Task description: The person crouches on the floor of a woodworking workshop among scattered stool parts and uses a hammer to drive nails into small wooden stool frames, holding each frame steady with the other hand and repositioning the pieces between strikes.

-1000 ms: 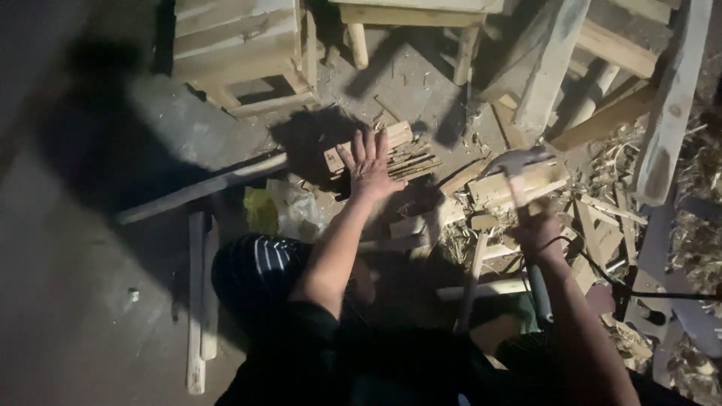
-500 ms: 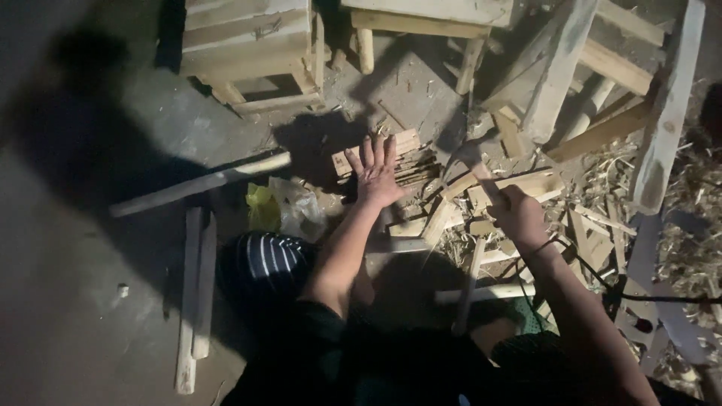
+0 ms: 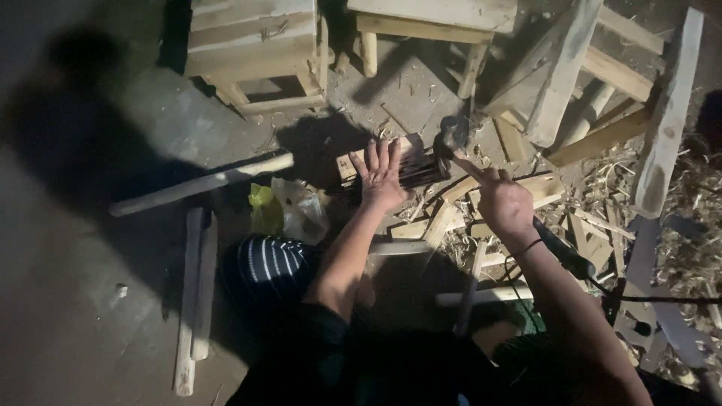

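My left hand point(image 3: 382, 179) lies flat, fingers spread, on a small slatted wooden block point(image 3: 410, 159) on the floor. My right hand point(image 3: 502, 201) grips a hammer's handle, with two fingers sticking out. The dark hammer head point(image 3: 450, 141) is just beside the block's right end. Several short wooden slats point(image 3: 440, 222) lie scattered under and between my hands. My knee in striped cloth point(image 3: 271, 265) is below the left arm.
Two wooden stools point(image 3: 256, 45) point(image 3: 440, 19) stand at the top. Planks and posts point(image 3: 665, 128) lean at the right over straw and shavings point(image 3: 699, 225). A long stick point(image 3: 203, 184), two sticks point(image 3: 195, 293), a yellow and clear plastic bag point(image 3: 286, 210) and a black cable point(image 3: 662, 299) lie around.
My right hand has moved up and left, bringing the hammer head to the block's right end. My left hand has stayed pressed on the block.
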